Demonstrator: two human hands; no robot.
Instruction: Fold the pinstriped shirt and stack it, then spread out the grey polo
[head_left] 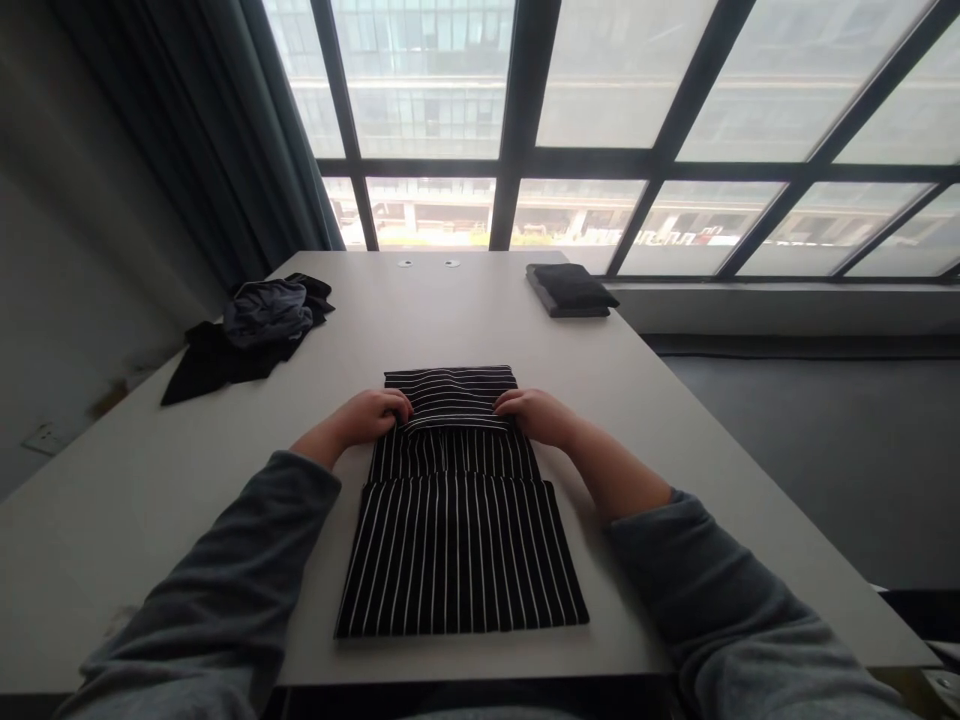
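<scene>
A black garment with white stripes (459,555) lies in front of me, folded into a long rectangle. Its near part is flat with lengthwise stripes; at the far end a flap with crosswise stripes is turned over. My left hand (370,414) pinches the left edge of that flap, fingers curled in. On the opposite edge, my right hand (538,414) grips the flap with its fingertips pressed together. The cloth between both hands is slightly raised and rumpled. What kind of garment it is cannot be made out.
The white table (420,310) carries a crumpled pile of dark clothes (262,325) at the back left. A stack of folded dark cloth (571,290) sits near the back right edge. Two round white fittings lie near the far edge, before a window (585,210).
</scene>
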